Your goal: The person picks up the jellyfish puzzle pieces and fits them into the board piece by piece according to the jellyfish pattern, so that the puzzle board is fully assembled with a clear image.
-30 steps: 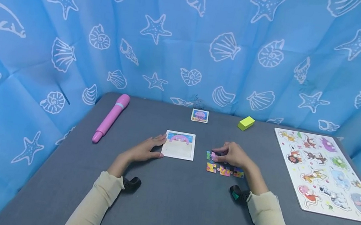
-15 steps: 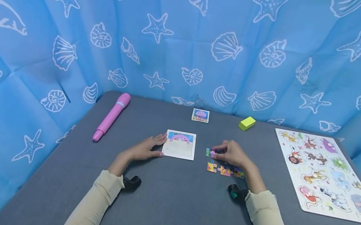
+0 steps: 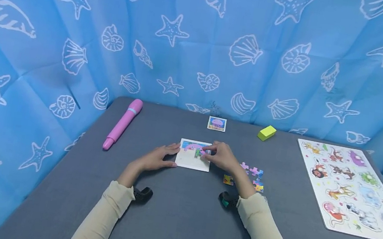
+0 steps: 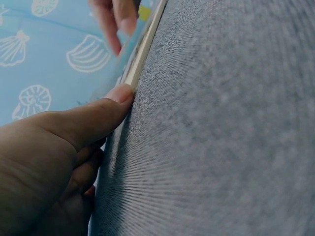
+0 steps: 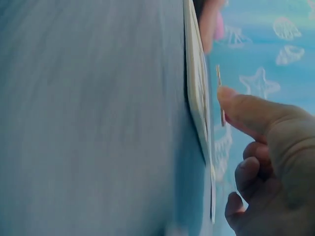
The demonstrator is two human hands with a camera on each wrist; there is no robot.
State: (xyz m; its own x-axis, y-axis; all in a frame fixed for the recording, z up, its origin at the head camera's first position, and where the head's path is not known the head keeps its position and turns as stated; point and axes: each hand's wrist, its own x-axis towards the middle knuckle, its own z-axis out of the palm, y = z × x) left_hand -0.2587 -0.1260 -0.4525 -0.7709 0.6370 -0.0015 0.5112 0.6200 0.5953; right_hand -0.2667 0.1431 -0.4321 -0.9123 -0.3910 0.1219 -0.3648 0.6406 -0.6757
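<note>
A white puzzle tray (image 3: 185,161) lies flat, with a pink-and-blue picture strip along its top and bare board below. My left hand (image 3: 155,158) rests at its left edge; in the left wrist view the thumb (image 4: 120,93) touches the tray's side. My right hand (image 3: 223,156) pinches a small puzzle piece (image 3: 198,152) above the tray's right half. Seen edge-on in the right wrist view, the thin puzzle piece (image 5: 219,73) is apart from the tray. Several loose puzzle pieces (image 3: 257,185) lie right of the tray, some hidden behind my right wrist.
A small picture card (image 3: 217,124) lies beyond the tray, with a yellow-green block (image 3: 266,133) to its right. A pink wand-shaped object (image 3: 122,124) lies at the left. An animal puzzle board (image 3: 321,203) occupies the right side. Behind hangs a blue curtain (image 3: 193,54).
My right hand has picked up a puzzle piece from the loose group and carried it left over the tray. My left hand stays at the tray's left edge.
</note>
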